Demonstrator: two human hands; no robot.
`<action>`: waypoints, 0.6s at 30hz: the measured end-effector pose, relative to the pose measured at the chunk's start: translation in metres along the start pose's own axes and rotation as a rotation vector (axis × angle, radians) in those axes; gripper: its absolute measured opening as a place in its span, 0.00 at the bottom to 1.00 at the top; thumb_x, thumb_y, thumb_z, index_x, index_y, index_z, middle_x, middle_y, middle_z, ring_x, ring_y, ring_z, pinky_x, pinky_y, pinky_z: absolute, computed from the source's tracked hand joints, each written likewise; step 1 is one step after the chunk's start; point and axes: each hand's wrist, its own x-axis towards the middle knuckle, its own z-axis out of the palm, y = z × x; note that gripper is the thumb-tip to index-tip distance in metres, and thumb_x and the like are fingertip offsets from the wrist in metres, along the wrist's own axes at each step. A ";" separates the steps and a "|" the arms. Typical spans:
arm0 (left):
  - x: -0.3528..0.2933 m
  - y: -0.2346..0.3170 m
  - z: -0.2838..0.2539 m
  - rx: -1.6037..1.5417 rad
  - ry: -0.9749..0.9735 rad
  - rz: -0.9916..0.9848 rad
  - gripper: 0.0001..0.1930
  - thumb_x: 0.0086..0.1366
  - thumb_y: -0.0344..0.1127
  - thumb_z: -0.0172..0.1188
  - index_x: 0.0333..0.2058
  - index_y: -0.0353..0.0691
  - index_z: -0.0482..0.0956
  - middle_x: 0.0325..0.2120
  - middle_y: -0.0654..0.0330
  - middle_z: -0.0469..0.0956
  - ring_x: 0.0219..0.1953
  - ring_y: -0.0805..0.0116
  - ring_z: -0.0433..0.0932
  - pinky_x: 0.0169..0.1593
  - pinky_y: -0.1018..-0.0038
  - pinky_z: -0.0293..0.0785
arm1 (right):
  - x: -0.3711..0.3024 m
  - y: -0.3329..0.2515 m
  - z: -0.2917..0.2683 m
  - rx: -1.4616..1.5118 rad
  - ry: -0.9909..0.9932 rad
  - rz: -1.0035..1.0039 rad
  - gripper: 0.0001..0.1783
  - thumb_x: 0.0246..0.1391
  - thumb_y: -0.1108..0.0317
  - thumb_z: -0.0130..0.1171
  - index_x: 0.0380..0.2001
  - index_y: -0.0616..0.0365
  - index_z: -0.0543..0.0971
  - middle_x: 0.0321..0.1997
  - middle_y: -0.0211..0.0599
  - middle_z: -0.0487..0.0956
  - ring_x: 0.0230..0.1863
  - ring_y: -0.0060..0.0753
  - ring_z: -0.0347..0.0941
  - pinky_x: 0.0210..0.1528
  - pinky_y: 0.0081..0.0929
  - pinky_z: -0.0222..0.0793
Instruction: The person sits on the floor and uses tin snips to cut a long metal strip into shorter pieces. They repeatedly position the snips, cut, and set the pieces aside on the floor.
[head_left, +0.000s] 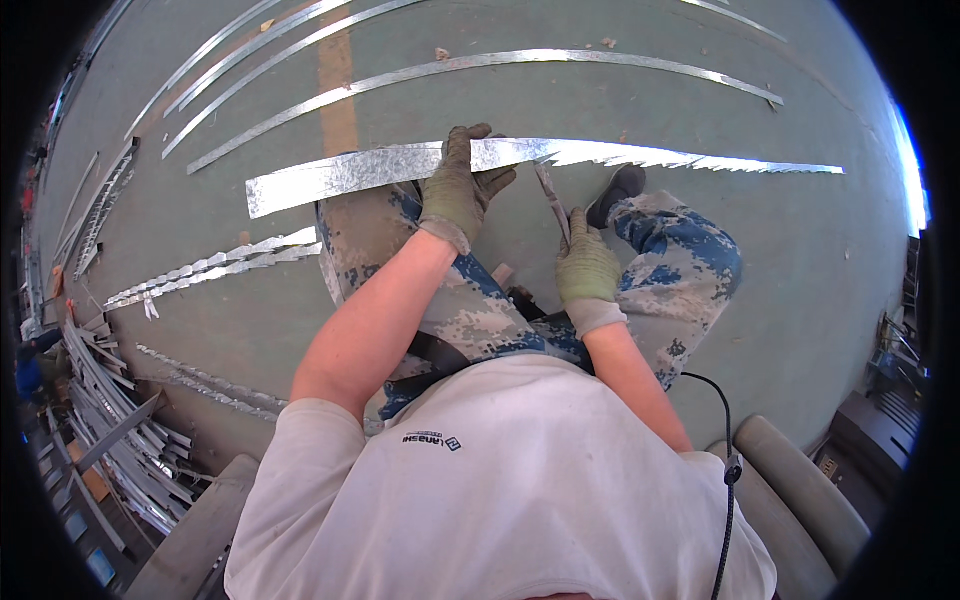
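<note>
- Holding the metal strip (pixel 400 170) across my knees, above the floor (pixel 800 300), my gloved left hand (pixel 458 190) is clenched over its middle.
- My right hand (pixel 585 265) grasps the snips (pixel 552 200), whose blades meet the strip's lower edge.
- I judge the strip light, thin and springy, and likely to sag at its ends.
- Its cut right part is jagged; I'd grip the flat, uncut part, gloves on.

Single head-mounted fisheye cam, looking steeply down from above the wearer's shoulders and lap toward the green floor (pixel 700 120) ahead. Close range: torso fills the lower frame, forearms enter from below. Edges bend at rim; black corners. No 2nd view to overlap.
</note>
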 end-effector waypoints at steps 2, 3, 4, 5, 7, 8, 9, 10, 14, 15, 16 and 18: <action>0.000 -0.001 0.000 0.013 -0.022 0.012 0.23 0.78 0.54 0.51 0.57 0.43 0.75 0.54 0.52 0.78 0.49 0.54 0.84 0.56 0.57 0.82 | -0.001 0.000 -0.003 -0.044 0.026 -0.004 0.33 0.60 0.65 0.55 0.70 0.52 0.67 0.55 0.48 0.80 0.50 0.54 0.82 0.51 0.50 0.78; 0.000 -0.001 0.001 0.031 -0.019 0.016 0.23 0.78 0.54 0.50 0.57 0.43 0.75 0.54 0.52 0.78 0.49 0.55 0.84 0.56 0.58 0.82 | -0.001 0.004 0.001 -0.061 0.061 -0.014 0.33 0.59 0.66 0.55 0.69 0.52 0.67 0.55 0.47 0.80 0.50 0.53 0.82 0.50 0.49 0.78; -0.001 -0.002 0.003 0.049 -0.016 0.020 0.22 0.78 0.54 0.50 0.57 0.43 0.75 0.54 0.53 0.77 0.48 0.56 0.84 0.56 0.58 0.82 | -0.001 0.007 0.002 -0.078 0.095 -0.024 0.34 0.59 0.67 0.55 0.69 0.52 0.67 0.54 0.47 0.81 0.50 0.53 0.82 0.50 0.49 0.78; -0.002 -0.002 0.005 0.065 -0.013 0.024 0.22 0.78 0.54 0.50 0.57 0.44 0.75 0.54 0.53 0.77 0.48 0.56 0.84 0.55 0.59 0.82 | -0.001 0.008 0.000 -0.100 0.086 -0.027 0.34 0.58 0.67 0.55 0.69 0.52 0.67 0.54 0.46 0.81 0.49 0.53 0.82 0.50 0.50 0.78; -0.006 0.000 0.009 0.079 -0.018 0.029 0.22 0.78 0.54 0.49 0.58 0.44 0.74 0.55 0.54 0.77 0.48 0.57 0.83 0.56 0.60 0.81 | 0.001 0.009 -0.006 -0.143 0.069 -0.032 0.33 0.58 0.68 0.55 0.69 0.53 0.68 0.54 0.46 0.81 0.49 0.52 0.82 0.49 0.50 0.78; -0.008 0.000 0.010 0.086 -0.019 0.029 0.22 0.79 0.54 0.48 0.58 0.44 0.74 0.55 0.55 0.76 0.48 0.58 0.83 0.56 0.60 0.81 | 0.001 0.009 -0.007 -0.142 0.072 -0.015 0.33 0.58 0.68 0.55 0.69 0.51 0.68 0.54 0.46 0.81 0.49 0.52 0.82 0.49 0.50 0.78; -0.008 0.000 0.010 0.090 -0.025 0.029 0.22 0.79 0.54 0.48 0.58 0.44 0.74 0.55 0.55 0.76 0.49 0.58 0.82 0.56 0.61 0.81 | 0.002 0.009 -0.008 -0.142 0.075 0.003 0.33 0.58 0.68 0.55 0.69 0.50 0.69 0.55 0.45 0.81 0.49 0.52 0.82 0.49 0.50 0.78; -0.006 0.000 0.010 0.093 -0.031 0.029 0.22 0.79 0.54 0.48 0.59 0.44 0.73 0.55 0.55 0.76 0.49 0.58 0.82 0.57 0.61 0.81 | 0.002 0.009 -0.009 -0.141 0.077 0.019 0.34 0.58 0.68 0.55 0.69 0.48 0.70 0.55 0.45 0.82 0.49 0.52 0.82 0.49 0.50 0.78; -0.008 0.003 0.014 0.114 -0.014 0.029 0.22 0.79 0.53 0.47 0.59 0.44 0.73 0.55 0.55 0.76 0.49 0.59 0.82 0.56 0.62 0.80 | 0.003 0.005 -0.012 -0.193 0.094 0.020 0.33 0.59 0.69 0.54 0.70 0.48 0.69 0.59 0.45 0.80 0.52 0.52 0.82 0.51 0.52 0.77; -0.010 0.003 0.015 0.115 -0.018 0.034 0.22 0.79 0.53 0.47 0.59 0.44 0.73 0.55 0.55 0.76 0.49 0.59 0.82 0.56 0.62 0.81 | 0.004 0.007 -0.008 -0.208 0.128 0.011 0.34 0.59 0.69 0.54 0.70 0.48 0.68 0.59 0.45 0.80 0.52 0.51 0.82 0.52 0.53 0.77; -0.011 0.003 0.016 0.116 -0.023 0.039 0.22 0.79 0.53 0.47 0.59 0.44 0.73 0.54 0.55 0.77 0.48 0.59 0.82 0.55 0.62 0.81 | 0.006 0.009 -0.006 -0.224 0.161 0.003 0.34 0.58 0.69 0.54 0.70 0.49 0.68 0.60 0.44 0.80 0.53 0.51 0.81 0.52 0.53 0.77; -0.012 0.003 0.016 0.112 -0.014 0.035 0.22 0.79 0.53 0.47 0.58 0.44 0.74 0.54 0.55 0.77 0.47 0.59 0.83 0.54 0.62 0.82 | 0.007 0.007 -0.004 -0.248 0.165 -0.005 0.33 0.60 0.67 0.53 0.70 0.53 0.67 0.54 0.45 0.80 0.52 0.51 0.81 0.51 0.50 0.77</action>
